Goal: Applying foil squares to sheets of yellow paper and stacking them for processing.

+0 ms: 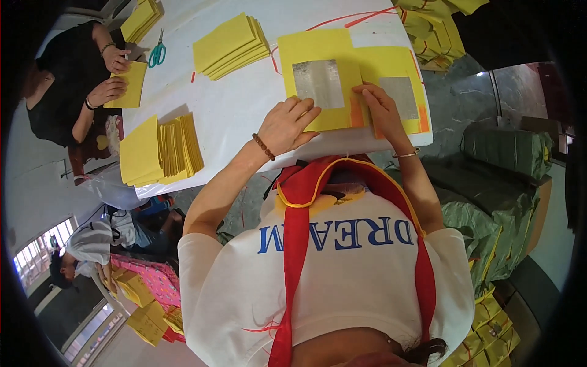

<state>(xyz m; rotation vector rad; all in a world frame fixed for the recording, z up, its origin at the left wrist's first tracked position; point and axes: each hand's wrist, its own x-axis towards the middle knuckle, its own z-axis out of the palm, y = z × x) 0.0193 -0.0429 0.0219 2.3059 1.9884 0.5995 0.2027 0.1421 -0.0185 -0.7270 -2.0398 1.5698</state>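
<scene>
Two stacks of yellow paper sheets lie side by side in front of me, the left stack (318, 49) and the right stack (385, 61). Each top sheet carries a silver rectangle and an orange strip near its lower edge. My left hand (287, 125) rests at the lower left of the left stack. Its fingers are bent over the paper and its thumb stands apart. At the gap between the stacks, my right hand (384, 113) pinches the edge of a yellow sheet. Its lower fingers are partly hidden.
On the white table (232, 116) are a fanned yellow stack (232, 46), a thick folded pile (160, 150) and teal scissors (158, 52). Across the left side, a co-worker's hands (110, 88) handle yellow paper. Green wrapped bundles (489, 208) stand at my right. Another person (92, 244) is behind left.
</scene>
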